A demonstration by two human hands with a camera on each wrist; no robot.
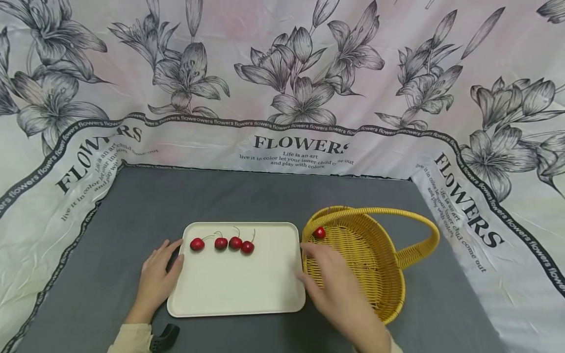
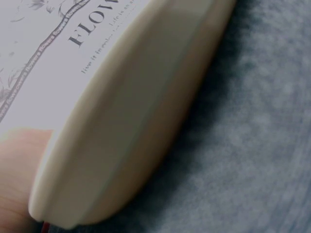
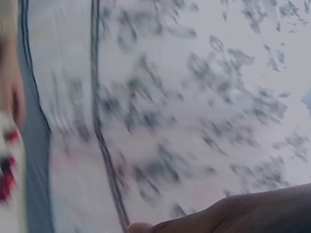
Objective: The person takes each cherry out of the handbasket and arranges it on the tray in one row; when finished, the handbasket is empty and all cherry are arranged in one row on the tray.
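Note:
Several red cherries with stems (image 1: 220, 243) lie in a row across the upper left of a cream tray (image 1: 234, 289). My left hand (image 1: 156, 274) rests at the tray's left edge, fingertips and thumb touching the rim. In the left wrist view, the tray's edge (image 2: 116, 116) fills the middle, blurred. Over the gap between tray and yellow woven basket (image 1: 362, 260) is my right hand (image 1: 337, 289), its fingers extended toward the tray's right rim, nothing visible in them. One more cherry (image 1: 319, 233) sits inside the basket, near its upper left wall.
The basket's arched handle (image 1: 423, 250) leans out to the right. A dark grey cloth (image 1: 247, 191) covers the table. White flower-printed fabric (image 1: 291, 147) rises at the back and along both sides. A black band (image 1: 165, 338) is at my left wrist.

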